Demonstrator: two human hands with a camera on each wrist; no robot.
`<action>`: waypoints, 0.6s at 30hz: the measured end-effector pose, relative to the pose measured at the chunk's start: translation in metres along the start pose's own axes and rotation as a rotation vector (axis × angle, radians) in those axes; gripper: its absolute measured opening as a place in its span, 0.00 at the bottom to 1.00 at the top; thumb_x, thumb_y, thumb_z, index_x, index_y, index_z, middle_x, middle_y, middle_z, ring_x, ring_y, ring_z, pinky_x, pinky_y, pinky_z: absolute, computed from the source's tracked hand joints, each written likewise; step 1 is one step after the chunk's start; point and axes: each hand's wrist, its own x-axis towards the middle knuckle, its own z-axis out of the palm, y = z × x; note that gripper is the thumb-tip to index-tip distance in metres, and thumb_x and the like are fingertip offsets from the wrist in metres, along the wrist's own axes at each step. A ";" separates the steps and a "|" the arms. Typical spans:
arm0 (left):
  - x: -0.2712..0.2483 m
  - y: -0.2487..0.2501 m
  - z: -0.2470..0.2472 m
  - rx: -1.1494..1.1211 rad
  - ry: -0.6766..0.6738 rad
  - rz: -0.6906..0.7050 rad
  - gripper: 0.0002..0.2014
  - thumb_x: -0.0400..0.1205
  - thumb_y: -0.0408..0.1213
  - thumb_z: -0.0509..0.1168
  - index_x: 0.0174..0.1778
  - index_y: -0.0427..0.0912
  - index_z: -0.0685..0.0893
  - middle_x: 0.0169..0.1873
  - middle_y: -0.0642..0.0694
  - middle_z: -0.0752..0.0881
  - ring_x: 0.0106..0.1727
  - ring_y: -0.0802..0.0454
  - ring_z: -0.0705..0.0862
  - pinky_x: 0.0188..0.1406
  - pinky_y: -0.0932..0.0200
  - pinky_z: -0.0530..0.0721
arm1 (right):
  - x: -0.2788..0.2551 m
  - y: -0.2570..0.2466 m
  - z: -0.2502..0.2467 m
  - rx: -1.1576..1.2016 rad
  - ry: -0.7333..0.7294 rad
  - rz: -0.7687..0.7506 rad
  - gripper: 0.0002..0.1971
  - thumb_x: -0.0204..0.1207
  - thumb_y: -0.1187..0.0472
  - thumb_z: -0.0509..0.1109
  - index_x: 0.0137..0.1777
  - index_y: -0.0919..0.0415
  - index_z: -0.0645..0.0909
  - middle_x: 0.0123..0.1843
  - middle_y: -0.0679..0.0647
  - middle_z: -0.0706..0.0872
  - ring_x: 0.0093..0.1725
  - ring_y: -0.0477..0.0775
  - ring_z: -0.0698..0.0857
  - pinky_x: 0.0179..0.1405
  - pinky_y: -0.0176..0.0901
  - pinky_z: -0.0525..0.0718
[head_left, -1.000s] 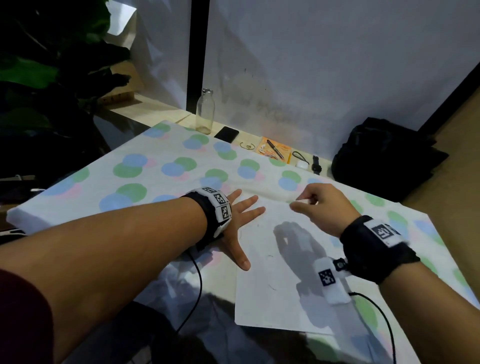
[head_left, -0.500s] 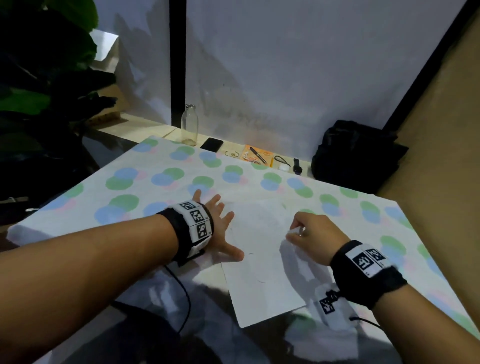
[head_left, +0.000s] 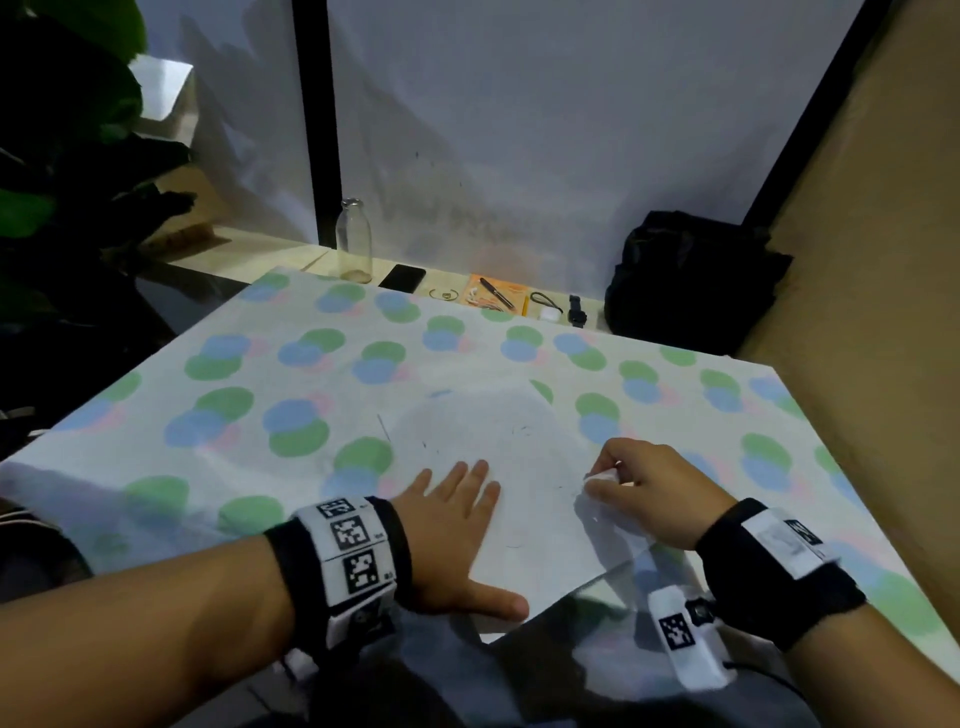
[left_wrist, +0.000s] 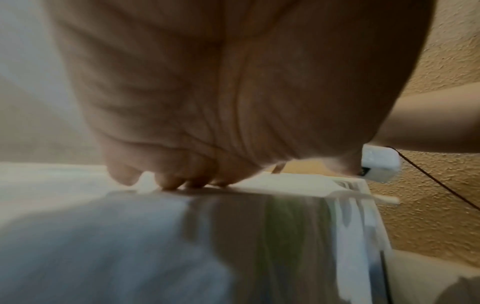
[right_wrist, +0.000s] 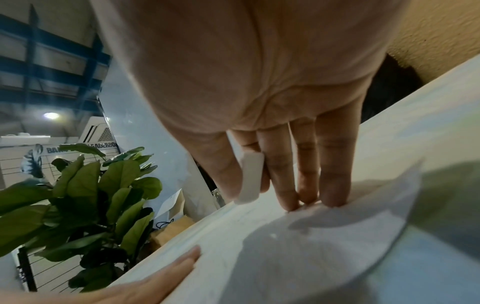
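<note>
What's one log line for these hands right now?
left hand: flat on paper | right hand: pinches eraser | fingers: touch paper

ref paper (head_left: 519, 457) | free: worktop (head_left: 260, 415) 9–12 o'clock | blocked: bottle (head_left: 354, 241) 11 o'clock, bag (head_left: 696, 280) 1 o'clock, wall (head_left: 883, 260) 3 o'clock

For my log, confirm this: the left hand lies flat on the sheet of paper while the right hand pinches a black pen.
One thing is wrong: the right hand pinches a white eraser, not a black pen, as the right wrist view shows. The left hand does lie flat on the sheet of paper.
</note>
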 end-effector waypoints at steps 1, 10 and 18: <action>0.006 0.009 -0.003 -0.024 0.015 0.041 0.63 0.72 0.84 0.44 0.88 0.38 0.32 0.87 0.40 0.29 0.89 0.42 0.33 0.87 0.34 0.41 | -0.001 0.000 -0.001 0.007 0.000 -0.001 0.07 0.81 0.50 0.72 0.45 0.51 0.82 0.39 0.48 0.91 0.39 0.47 0.88 0.40 0.46 0.84; 0.027 -0.057 -0.034 -0.030 -0.012 -0.278 0.69 0.62 0.88 0.36 0.89 0.38 0.35 0.88 0.36 0.34 0.90 0.37 0.40 0.88 0.35 0.46 | -0.018 -0.001 0.006 -0.035 -0.020 -0.075 0.08 0.80 0.48 0.70 0.42 0.41 0.74 0.57 0.46 0.91 0.46 0.46 0.85 0.48 0.46 0.83; 0.025 -0.013 -0.036 -0.206 -0.047 0.095 0.53 0.82 0.73 0.50 0.88 0.40 0.32 0.87 0.42 0.29 0.89 0.47 0.34 0.89 0.41 0.42 | -0.023 -0.004 0.002 0.017 -0.070 -0.198 0.07 0.82 0.48 0.71 0.47 0.43 0.74 0.67 0.29 0.85 0.62 0.36 0.85 0.57 0.42 0.83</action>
